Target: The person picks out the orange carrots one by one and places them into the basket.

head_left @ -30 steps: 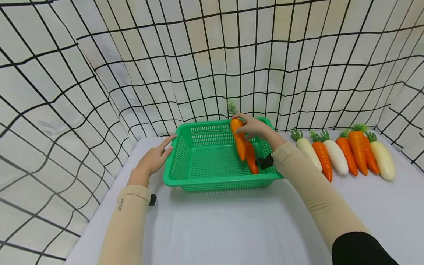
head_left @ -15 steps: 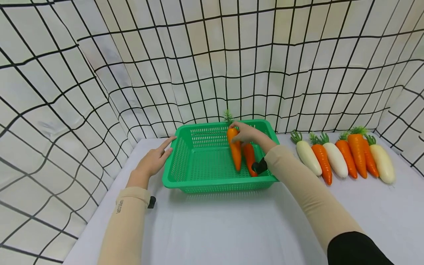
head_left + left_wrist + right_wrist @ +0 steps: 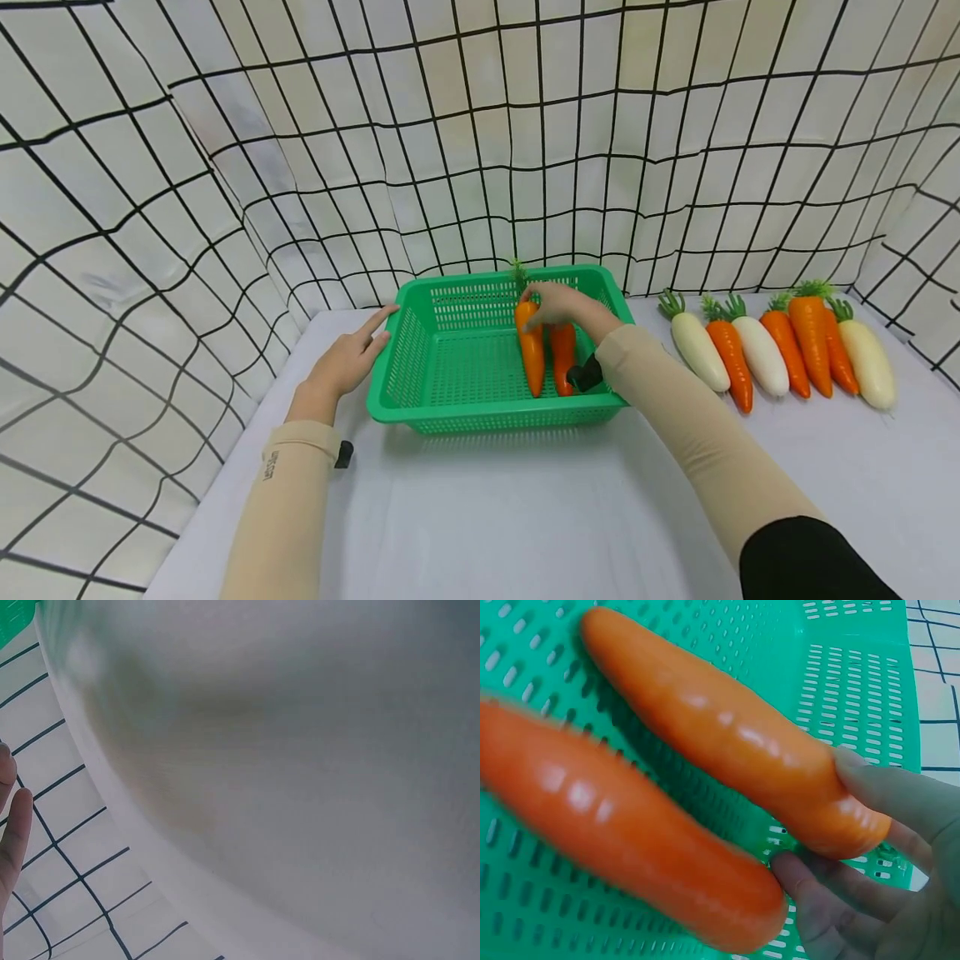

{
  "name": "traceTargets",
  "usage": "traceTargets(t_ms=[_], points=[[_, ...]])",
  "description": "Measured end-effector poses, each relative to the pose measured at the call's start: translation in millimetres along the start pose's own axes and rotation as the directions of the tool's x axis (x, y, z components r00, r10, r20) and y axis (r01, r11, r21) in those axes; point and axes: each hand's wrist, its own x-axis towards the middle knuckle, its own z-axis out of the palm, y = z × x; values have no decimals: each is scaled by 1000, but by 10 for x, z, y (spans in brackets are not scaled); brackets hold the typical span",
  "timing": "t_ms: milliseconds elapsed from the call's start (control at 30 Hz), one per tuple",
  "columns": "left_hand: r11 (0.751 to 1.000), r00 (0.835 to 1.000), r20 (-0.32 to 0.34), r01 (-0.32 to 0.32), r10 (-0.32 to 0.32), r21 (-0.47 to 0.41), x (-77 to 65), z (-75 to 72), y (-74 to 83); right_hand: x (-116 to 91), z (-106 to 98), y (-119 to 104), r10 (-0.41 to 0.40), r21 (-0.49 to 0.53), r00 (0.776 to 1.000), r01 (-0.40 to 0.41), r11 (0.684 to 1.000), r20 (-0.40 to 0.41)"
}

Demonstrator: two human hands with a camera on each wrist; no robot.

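Note:
With thumb and fingers around its thick top end, my right hand [image 3: 555,303] holds a carrot [image 3: 530,354] inside the green basket [image 3: 480,414]. The right wrist view shows the thumb on one side of this held carrot [image 3: 727,742] and the fingers beneath. A second, redder carrot [image 3: 563,358] lies in the basket just to the right, partly under the hand and wrist. One fingertip comes close to or touches its top. My left hand [image 3: 343,360] rests at the basket's left rim with fingers extended. In the left wrist view only its fingertips [image 3: 16,832] show.
On the white table right of the basket lies a row of several carrots [image 3: 808,346] and white radishes [image 3: 763,358], leaves pointing away. Behind and to the left stands a white wall with a black grid net [image 3: 491,154].
My right hand has lowered the carrot and shifted it slightly left, so it lies more upright beside the other carrot. The redder carrot has straightened a little. My left hand has stayed put.

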Motion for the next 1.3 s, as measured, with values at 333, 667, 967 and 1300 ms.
traceTargets(t_ms=[333,667,967,1300], points=[[1000,1000,-1,-1,1,3,10,5,-21,12,10,42,6,-180,999,0,984,32],[1000,1000,-9,-17,17,-11,5,2,-13,-26,24,71,20,-224,996,0,975,86],[1000,1000,-5,-19,19,-6,12,16,-5,-83,-27,73,12,-194,996,4,981,85],[1000,1000,-1,-6,6,0,-2,-14,3,-209,-240,79,-75,-46,996,78,996,49]])
